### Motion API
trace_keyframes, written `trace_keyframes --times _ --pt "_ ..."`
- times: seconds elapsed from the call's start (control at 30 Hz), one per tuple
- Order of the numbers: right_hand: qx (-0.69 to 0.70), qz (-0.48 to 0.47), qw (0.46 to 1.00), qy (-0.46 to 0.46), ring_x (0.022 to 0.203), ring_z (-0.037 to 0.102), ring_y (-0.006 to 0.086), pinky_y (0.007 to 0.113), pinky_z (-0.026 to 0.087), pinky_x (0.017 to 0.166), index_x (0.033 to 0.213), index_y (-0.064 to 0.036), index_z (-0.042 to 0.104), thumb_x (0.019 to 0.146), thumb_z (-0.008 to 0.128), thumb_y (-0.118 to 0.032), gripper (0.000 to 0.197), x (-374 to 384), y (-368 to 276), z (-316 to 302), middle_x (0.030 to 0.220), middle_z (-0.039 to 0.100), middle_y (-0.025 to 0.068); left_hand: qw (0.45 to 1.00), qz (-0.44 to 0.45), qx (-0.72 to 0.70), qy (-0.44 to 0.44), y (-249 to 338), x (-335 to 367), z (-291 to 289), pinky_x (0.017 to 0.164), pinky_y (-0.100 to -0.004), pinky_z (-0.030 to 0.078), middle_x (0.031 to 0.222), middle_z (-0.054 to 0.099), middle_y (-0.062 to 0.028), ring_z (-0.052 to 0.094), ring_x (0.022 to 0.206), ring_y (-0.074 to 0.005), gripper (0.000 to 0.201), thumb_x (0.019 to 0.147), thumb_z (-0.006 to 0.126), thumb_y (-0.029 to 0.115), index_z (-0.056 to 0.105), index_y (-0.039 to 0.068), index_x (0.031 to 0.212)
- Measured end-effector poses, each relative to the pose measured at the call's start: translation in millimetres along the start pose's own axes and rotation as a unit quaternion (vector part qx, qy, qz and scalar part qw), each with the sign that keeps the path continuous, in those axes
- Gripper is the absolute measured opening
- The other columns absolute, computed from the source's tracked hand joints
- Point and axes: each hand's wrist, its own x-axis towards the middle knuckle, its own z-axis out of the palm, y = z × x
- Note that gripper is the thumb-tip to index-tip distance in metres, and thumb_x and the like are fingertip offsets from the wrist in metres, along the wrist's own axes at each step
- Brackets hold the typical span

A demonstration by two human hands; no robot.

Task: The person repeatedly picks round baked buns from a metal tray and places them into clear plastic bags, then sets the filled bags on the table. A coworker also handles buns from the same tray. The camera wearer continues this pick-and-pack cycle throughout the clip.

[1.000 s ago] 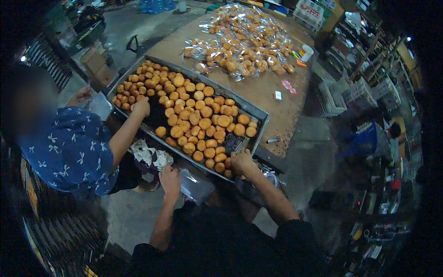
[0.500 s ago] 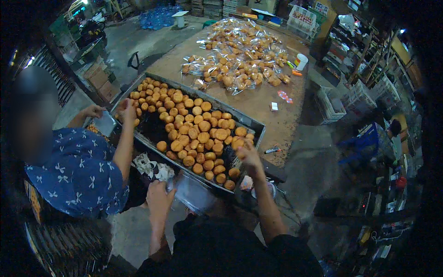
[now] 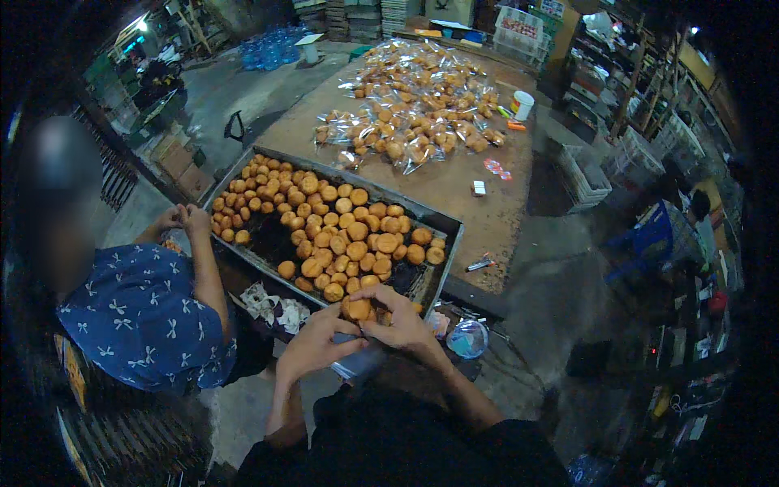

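Observation:
Both my hands have come together over the near edge of a large metal tray (image 3: 449, 272) full of round golden-brown buns (image 3: 357, 231). My right hand (image 3: 402, 323) grips one or more buns (image 3: 358, 308) at its fingertips. Just left of it, my left hand (image 3: 318, 342) is closed on a clear plastic bag (image 3: 351, 363), which hangs below the fingers and is partly hidden. The bun is at the bag's upper end; how far inside it sits I cannot tell.
A co-worker in a blue patterned shirt (image 3: 150, 304) stands at the left, hands by the tray's corner. Behind the tray, a wide table (image 3: 495, 211) bears a heap of bagged buns (image 3: 422, 105), a white tub (image 3: 522, 105) and a marker-like item (image 3: 481, 265). Crates (image 3: 580, 183) stand right.
My right hand has moved from the tray's right end, down and left, carrying the bun to the bag. My left hand has risen rightward with the bag. The co-worker's hands have drawn together.

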Motion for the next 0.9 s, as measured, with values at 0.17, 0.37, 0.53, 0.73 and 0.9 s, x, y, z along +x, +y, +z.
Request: trace_keyframes --times 0.17,0.37,0.53,0.73,0.9 --pt "-0.101 0.004 0.989 -0.113 0.121 0.054 0.0388 0.046 0.045 0.105 0.135 -0.007 0.058 0.084 0.076 -0.022 0.056 -7 11 -18 0.128 0.059 0.0182 0.999 0.024 -0.027 -0.002 1 2 -3 0.101 -0.0441 0.049 0.13 0.064 -0.0199 0.063 0.12 -0.0393 0.022 0.085 0.082 0.023 0.079 0.006 0.099" --pt "-0.15 -0.048 0.98 -0.124 0.123 0.05 0.036 0.048 0.037 0.111 0.123 -0.0082 0.067 0.089 0.077 -0.04 0.048 0 11 -27 0.132 0.058 0.0139 0.997 0.043 -0.06 0.005 -12 10 -15 0.102 -0.0424 0.049 0.137 0.065 -0.0192 0.066 0.12 -0.0359 0.022 0.087 0.081 0.019 0.078 0.004 0.102" --pt "-0.136 -0.047 0.988 -0.061 0.121 0.049 0.0399 0.05 0.039 0.106 0.109 -0.0082 0.072 0.086 0.081 -0.044 0.044 7 5 -13 0.125 0.056 0.0155 0.992 0.032 -0.121 0.013 -17 10 -24 0.107 -0.0406 0.046 0.139 0.063 -0.0172 0.062 0.126 -0.0309 0.019 0.089 0.079 0.017 0.077 0.004 0.102" --pt "-0.13 -0.037 0.989 -0.065 0.103 0.059 0.03 0.04 0.05 0.089 0.099 -0.008 0.067 0.084 0.086 -0.027 0.031 30 -4 -34 0.105 0.056 0.0112 0.91 -0.048 -0.401 0.093 -42 6 -8 0.116 -0.043 0.037 0.149 0.055 -0.0137 0.049 0.141 -0.0287 0.053 0.095 0.073 0.031 0.058 0.005 0.138" --pt "0.026 0.039 0.986 0.159 0.102 0.061 0.0151 0.033 0.053 0.084 0.088 -0.003 0.063 0.096 0.074 -0.014 0.017 24 -1 -58 0.115 0.063 0.0078 0.802 -0.065 -0.573 0.152 -79 -16 30 0.119 -0.0471 0.036 0.159 0.042 -0.0134 0.042 0.146 -0.0297 0.079 0.097 0.068 0.049 0.038 0.006 0.157"
